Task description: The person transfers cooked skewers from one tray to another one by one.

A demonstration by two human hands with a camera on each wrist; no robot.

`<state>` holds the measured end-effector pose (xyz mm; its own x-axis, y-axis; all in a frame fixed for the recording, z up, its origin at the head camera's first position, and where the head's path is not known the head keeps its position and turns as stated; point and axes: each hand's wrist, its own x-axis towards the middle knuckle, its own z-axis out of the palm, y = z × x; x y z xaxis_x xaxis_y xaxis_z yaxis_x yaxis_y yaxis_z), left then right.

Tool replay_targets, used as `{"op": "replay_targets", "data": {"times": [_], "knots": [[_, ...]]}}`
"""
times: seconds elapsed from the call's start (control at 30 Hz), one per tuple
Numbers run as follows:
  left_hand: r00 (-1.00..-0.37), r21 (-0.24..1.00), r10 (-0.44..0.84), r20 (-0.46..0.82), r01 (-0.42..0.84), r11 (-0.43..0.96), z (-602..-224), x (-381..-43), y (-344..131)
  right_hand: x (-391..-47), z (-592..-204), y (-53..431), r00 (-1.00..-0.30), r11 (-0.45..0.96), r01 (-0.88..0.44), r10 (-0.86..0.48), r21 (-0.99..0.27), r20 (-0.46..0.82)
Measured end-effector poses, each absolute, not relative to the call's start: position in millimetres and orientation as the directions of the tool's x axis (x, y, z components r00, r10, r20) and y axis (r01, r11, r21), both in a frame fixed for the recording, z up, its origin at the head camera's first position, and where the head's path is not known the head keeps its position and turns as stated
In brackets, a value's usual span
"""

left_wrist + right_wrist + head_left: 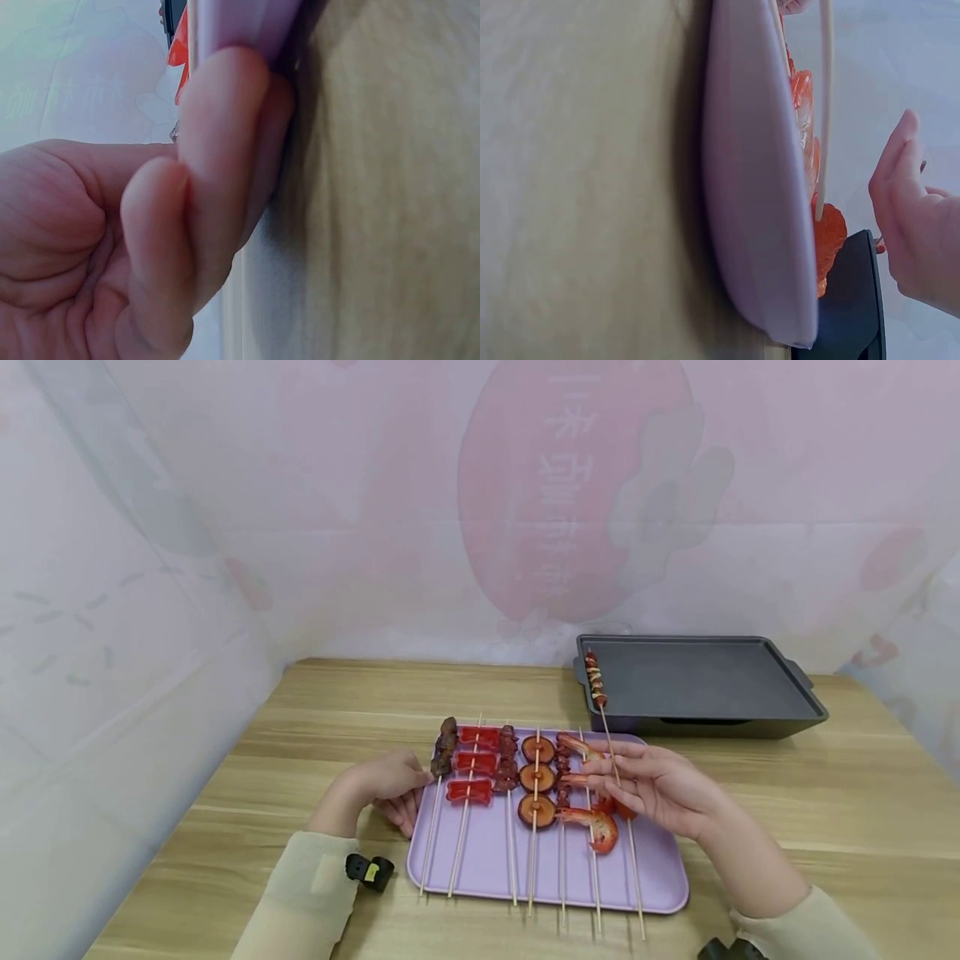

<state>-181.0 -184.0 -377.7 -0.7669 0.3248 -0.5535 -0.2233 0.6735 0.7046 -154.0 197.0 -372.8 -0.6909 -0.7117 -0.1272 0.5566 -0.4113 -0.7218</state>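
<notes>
A lilac tray (480, 868) bears several skewers side by side: dark meat chunks (445, 747), red bone-shaped pieces (474, 763), mushroom slices (537, 777) and shrimp (596, 827) among them. At its left edge, my left hand (386, 783) pinches the rim; the left wrist view shows fingers (225, 127) against the tray's side. My right hand (663, 785) is raised over the tray's right part, holding the stick of a skewer with red and pale pieces (595, 677). That food end lies over the grill pan's left edge. Its lower stick is partly hidden among the fingers.
A dark grey rectangular grill pan (697, 672) with side handles stands behind the tray, to the right. Both stand on a wood-grain table (247, 810). A pale printed cloth (360, 527) hangs behind. Several sticks overhang the tray's front edge.
</notes>
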Motion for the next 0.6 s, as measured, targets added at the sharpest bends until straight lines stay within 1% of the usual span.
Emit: {"op": "replay_targets", "data": {"times": [0.23, 0.43, 0.6], "knots": [[-0.765, 0.703, 0.324, -0.557, -0.225, 0.675, -376.2, -180.3, -183.8, -154.4, -373.5, 198.8, -0.707, -0.411, 0.552, -0.692, -0.726, -0.145], [-0.764, 0.703, 0.328, -0.555, -0.220, 0.677, -376.7, -180.5, -184.0, -152.2, -370.8, 199.9, -0.744, -0.367, 0.519, -0.639, -0.772, -0.196], [-0.763, 0.707, 0.334, -0.553, -0.219, 0.672, -376.0, -180.7, -184.1, -148.2, -367.7, 203.0, -0.772, -0.342, 0.487, -0.599, -0.804, -0.213]]}}
